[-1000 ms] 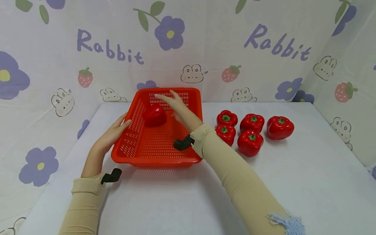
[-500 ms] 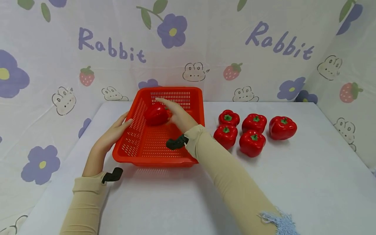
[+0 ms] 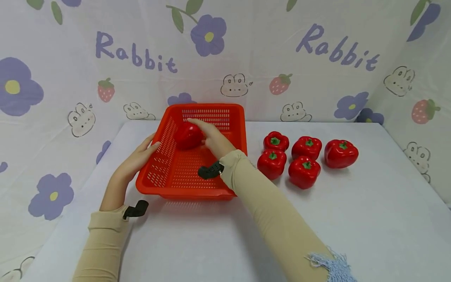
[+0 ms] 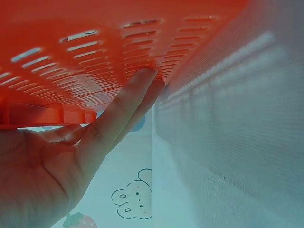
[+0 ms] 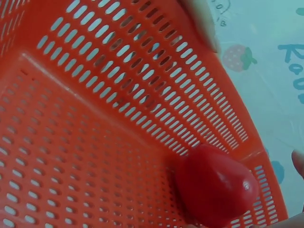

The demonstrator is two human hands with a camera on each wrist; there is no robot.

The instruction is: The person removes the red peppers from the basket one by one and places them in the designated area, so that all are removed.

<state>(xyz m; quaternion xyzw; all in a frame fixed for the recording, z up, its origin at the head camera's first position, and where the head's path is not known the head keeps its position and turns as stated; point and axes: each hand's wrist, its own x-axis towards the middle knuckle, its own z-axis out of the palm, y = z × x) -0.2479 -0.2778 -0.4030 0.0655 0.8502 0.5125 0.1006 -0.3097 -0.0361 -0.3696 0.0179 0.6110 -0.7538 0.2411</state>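
Observation:
A red plastic basket (image 3: 197, 192) with slotted walls stands on the table. At its left side my left hand (image 3: 132, 162) holds it, thumb at the rim; in the left wrist view the fingers (image 4: 118, 107) lie along the outer wall. One red bell pepper (image 3: 186, 138) rests inside, toward the back left. My right hand (image 3: 215, 141) reaches into the basket at this pepper, one finger stretched over its top. In the right wrist view the pepper (image 5: 216, 185) sits against the side wall, with fingertips (image 5: 299, 162) partly visible beyond it.
Several red bell peppers (image 3: 304, 172) with green stems stand on the white table (image 3: 352, 219) right of the basket. A cloth backdrop (image 3: 257, 47) with flowers, strawberries and rabbits rises behind the table and along its sides.
My right hand has come down and left from over the basket to the pepper inside. The pepper's green stem no longer shows. My left hand keeps its place at the basket.

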